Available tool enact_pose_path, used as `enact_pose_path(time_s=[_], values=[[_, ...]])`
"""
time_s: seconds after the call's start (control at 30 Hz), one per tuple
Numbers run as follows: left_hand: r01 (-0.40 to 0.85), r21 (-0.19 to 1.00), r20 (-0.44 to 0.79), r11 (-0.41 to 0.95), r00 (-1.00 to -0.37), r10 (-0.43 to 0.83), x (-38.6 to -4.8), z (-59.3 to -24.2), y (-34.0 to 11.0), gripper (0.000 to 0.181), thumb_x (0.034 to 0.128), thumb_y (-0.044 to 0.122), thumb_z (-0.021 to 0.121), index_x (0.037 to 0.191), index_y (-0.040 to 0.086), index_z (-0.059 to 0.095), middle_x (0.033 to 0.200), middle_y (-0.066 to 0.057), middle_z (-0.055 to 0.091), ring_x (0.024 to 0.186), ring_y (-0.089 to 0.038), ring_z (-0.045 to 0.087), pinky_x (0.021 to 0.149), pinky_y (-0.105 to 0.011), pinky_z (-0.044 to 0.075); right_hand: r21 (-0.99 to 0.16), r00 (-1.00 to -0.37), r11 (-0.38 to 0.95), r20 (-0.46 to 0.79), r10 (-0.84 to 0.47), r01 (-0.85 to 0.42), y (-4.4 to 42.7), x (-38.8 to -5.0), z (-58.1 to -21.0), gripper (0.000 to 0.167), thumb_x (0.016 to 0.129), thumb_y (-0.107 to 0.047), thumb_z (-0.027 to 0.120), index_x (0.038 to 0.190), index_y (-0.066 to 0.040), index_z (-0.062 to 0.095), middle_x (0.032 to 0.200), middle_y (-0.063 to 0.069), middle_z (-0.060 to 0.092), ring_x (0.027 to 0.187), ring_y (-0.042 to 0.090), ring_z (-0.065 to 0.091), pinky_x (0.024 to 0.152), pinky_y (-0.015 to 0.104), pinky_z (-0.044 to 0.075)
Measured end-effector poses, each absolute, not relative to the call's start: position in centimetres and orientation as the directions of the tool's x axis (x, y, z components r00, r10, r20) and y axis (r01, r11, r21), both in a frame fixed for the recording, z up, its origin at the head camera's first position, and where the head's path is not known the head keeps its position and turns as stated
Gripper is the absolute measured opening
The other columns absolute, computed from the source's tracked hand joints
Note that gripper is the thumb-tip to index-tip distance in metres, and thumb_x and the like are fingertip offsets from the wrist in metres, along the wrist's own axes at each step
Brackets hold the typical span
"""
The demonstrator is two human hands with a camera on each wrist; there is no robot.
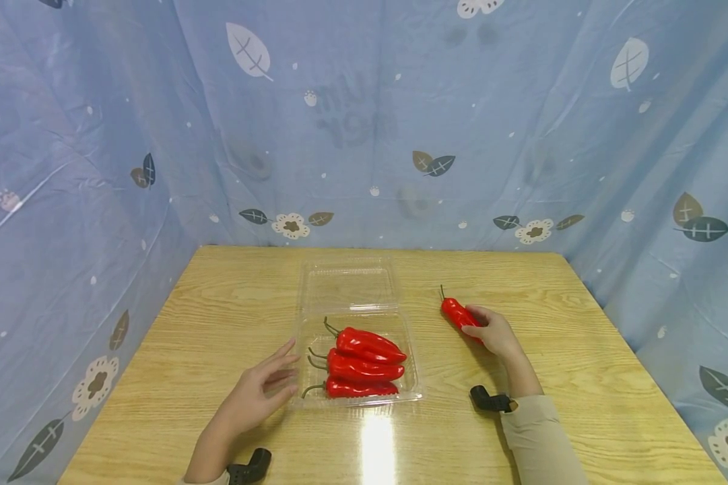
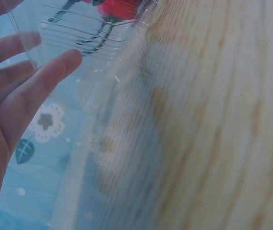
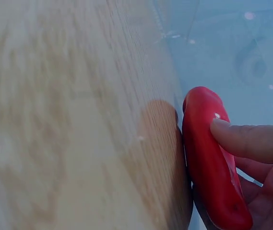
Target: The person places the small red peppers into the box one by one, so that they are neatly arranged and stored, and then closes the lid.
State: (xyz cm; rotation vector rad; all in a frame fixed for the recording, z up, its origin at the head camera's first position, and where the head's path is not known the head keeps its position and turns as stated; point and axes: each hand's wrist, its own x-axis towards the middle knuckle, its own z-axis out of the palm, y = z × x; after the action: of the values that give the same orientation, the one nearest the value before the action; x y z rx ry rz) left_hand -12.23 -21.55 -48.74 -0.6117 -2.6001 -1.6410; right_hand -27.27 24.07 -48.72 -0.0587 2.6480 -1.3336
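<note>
My right hand [image 1: 493,333] pinches a red pepper [image 1: 457,312] between thumb and fingers, right of the clear box; its dark stem points away from me. In the right wrist view the thumb lies along the side of that pepper [image 3: 208,153], low over the wood. A clear plastic clamshell box [image 1: 417,387] stands mid-table with its lid laid back. Inside, three red peppers [image 1: 364,368] lie side by side, stems to the left. By the box's left wall is my left hand [image 1: 260,391], fingers loosely spread, holding nothing; whether a fingertip touches the wall I cannot tell.
The box's open lid [image 1: 348,283] lies flat toward the far edge. Beneath everything is a light wooden table [image 1: 236,289], and a blue patterned curtain [image 1: 364,135] encloses its back and sides. Black wrist cameras [image 1: 491,399] are strapped to both wrists.
</note>
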Motion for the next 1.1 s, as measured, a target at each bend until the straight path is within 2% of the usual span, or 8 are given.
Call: enact_pose_path(time_s=[0.13,0.5,0.7,0.87,1.0,1.1], values=[[0.325,0.866,0.207,0.381,-0.925,0.318,-12.2,-48.7,-21.5,0.05,0.0912,0.012,0.064,0.136,-0.001,0.047,0.155,-0.016,0.026,0.115,-0.034,0.058,0.093,-0.035,0.054,-0.809,-0.985,0.585,-0.145,-0.095,0.063,24.0,-27.2,-48.7,0.059,0.089,-0.014,0.066,0.142,-0.003,0.043,0.142,0.024,0.043,0.127,0.041,0.042,0.105,0.053,0.04],[0.338,0.855,0.218,0.393,-0.922,0.319,-12.2,-48.6,-21.5,0.05,0.0908,0.012,0.064,0.136,-0.001,0.048,0.154,-0.017,0.026,0.116,-0.034,0.058,0.093,-0.036,0.054,-0.833,-0.984,0.55,-0.142,-0.103,0.063,23.9,-27.0,-48.5,0.053,0.091,-0.015,0.062,0.141,-0.006,0.045,0.144,0.022,0.042,0.128,0.04,0.041,0.106,0.051,0.038],[0.336,0.857,0.216,0.39,-0.923,0.319,-12.1,-48.4,-21.5,0.049,0.0907,0.012,0.064,0.136,0.0,0.048,0.154,-0.017,0.026,0.116,-0.034,0.058,0.094,-0.036,0.053,-0.86,-0.985,0.509,-0.121,-0.122,0.042,23.3,-26.7,-47.6,0.053,0.092,-0.017,0.063,0.141,-0.007,0.045,0.143,0.02,0.044,0.125,0.036,0.047,0.096,0.036,0.048],[0.333,0.858,0.213,0.39,-0.923,0.32,-12.1,-48.4,-21.4,0.049,0.0908,0.011,0.064,0.136,-0.001,0.048,0.154,-0.017,0.026,0.116,-0.035,0.058,0.093,-0.036,0.054,-0.872,-0.988,0.49,-0.083,-0.131,0.008,22.6,-26.2,-46.7,0.052,0.091,-0.017,0.064,0.14,-0.008,0.047,0.139,0.021,0.048,0.12,0.034,0.05,0.084,0.021,0.049],[0.329,0.859,0.208,0.393,-0.925,0.319,-12.1,-48.4,-21.4,0.05,0.0907,0.011,0.064,0.136,-0.001,0.048,0.154,-0.017,0.026,0.116,-0.035,0.058,0.093,-0.036,0.054,-0.873,-0.988,0.487,-0.049,-0.145,-0.028,21.8,-25.9,-46.1,0.051,0.09,-0.016,0.065,0.138,-0.008,0.05,0.135,0.022,0.052,0.115,0.033,0.054,0.08,0.018,0.051],[0.328,0.859,0.208,0.392,-0.925,0.318,-12.1,-48.4,-21.4,0.05,0.0907,0.011,0.064,0.136,-0.001,0.048,0.154,-0.017,0.026,0.115,-0.034,0.058,0.092,-0.035,0.054,-0.87,-0.984,0.489,-0.024,-0.174,-0.065,21.1,-25.6,-45.6,0.051,0.09,-0.014,0.065,0.138,-0.007,0.05,0.132,0.023,0.054,0.114,0.035,0.055,0.08,0.021,0.053]])
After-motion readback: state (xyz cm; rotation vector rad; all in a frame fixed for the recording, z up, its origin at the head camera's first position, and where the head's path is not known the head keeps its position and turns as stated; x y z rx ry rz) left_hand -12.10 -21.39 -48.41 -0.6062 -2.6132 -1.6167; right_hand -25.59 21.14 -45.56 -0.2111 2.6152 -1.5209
